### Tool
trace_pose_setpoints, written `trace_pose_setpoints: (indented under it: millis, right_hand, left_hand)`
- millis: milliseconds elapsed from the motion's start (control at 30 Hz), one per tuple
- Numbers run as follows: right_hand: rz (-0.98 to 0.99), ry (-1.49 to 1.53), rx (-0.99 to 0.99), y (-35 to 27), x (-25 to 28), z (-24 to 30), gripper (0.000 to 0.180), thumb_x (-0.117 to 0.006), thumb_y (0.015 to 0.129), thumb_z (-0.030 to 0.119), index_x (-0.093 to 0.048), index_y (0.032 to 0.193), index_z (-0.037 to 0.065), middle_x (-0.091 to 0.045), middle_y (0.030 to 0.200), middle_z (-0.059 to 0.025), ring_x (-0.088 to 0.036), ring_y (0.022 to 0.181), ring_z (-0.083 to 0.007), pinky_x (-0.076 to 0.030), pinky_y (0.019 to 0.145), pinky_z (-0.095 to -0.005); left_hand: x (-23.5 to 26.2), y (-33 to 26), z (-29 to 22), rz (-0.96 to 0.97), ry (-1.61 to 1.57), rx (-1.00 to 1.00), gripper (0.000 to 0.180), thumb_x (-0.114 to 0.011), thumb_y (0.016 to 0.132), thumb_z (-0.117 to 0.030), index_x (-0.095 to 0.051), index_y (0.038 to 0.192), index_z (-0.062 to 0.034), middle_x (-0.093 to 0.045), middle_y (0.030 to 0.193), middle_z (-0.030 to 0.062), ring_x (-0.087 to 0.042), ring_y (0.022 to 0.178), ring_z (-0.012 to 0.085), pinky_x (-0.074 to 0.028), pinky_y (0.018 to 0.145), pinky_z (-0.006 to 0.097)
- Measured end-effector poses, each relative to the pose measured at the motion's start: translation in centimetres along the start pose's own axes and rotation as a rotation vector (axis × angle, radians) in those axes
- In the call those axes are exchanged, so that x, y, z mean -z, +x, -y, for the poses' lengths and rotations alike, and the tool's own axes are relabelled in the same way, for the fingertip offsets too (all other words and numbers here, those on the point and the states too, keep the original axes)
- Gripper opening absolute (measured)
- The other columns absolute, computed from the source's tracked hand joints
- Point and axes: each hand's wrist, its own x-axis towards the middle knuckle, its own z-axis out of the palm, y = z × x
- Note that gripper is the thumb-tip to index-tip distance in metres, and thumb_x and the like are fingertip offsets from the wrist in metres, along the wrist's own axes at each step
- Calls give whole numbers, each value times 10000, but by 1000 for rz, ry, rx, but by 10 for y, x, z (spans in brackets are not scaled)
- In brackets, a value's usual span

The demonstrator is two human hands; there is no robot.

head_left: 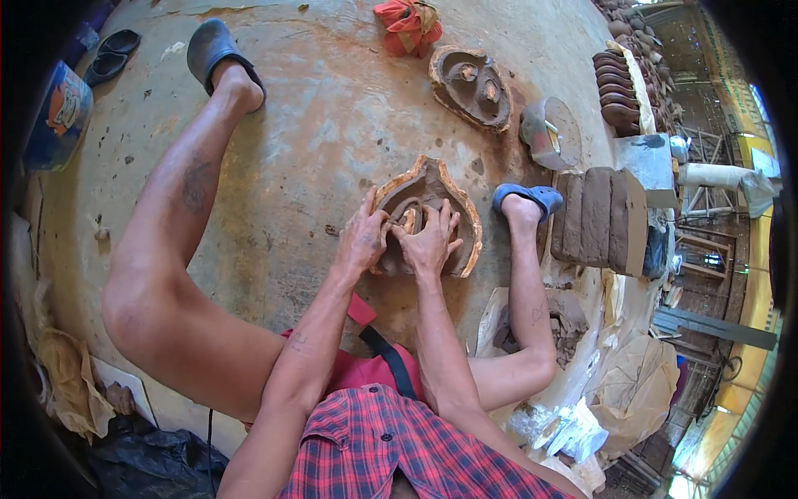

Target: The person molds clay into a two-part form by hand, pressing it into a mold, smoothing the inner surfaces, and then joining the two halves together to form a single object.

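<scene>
On the floor between my legs sits a mould (473, 234) with a rough, pale orange rim, lined with wet brown clay (431, 185). My left hand (363, 236) is at its left side, fingers bent and pressed to the clay near the middle. From the near side my right hand (427, 239) reaches in, thumb and curled fingers gripping the clay around a small raised, pale-edged opening. The thumbs of both hands come close together there. My fingers hide part of the clay lining. A second clay-lined mould (472, 89) with two raised openings lies farther off.
A stack of brown clay slabs (600, 220) stands right of my right foot, near a round metal tin (550, 133). Far ahead lies a red cloth bundle (408, 27). At left are a blue bucket (58, 116) and dark sandals (112, 56). Loose clay (569, 328) lies beside my right leg.
</scene>
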Motion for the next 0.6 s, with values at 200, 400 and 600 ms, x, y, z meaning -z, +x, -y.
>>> trace_pose_setpoints:
  millis: [200,400,600]
  right_hand:
    - [12,-61,-20,4,2,-3,894,-938,677,472,-597,1432,136,-255,1718,-138,-148,1601,-424,-138,1195,-795]
    - [31,-100,-50,5,6,21,871,-942,665,475,-631,1422,177,-230,1731,-150,-137,1591,-476,-125,1193,-794]
    - [-12,-89,-36,7,-5,17,842,-918,690,494,-644,1422,180,-258,1725,-144,-158,1584,-487,-134,1177,-810]
  left_hand:
    - [15,-1,10,-36,-287,-43,219,-657,987,-158,-710,1116,11,-468,1598,233,-634,1282,390,-522,1048,463]
    - [0,10,38,-168,-637,298,235,-619,1036,-192,-693,1158,-6,-547,1529,242,-641,1284,293,-497,1074,376]
    - [-12,4,54,-125,-782,403,207,-622,1041,-183,-692,1147,-20,-724,1192,129,-672,1073,201,-529,969,370]
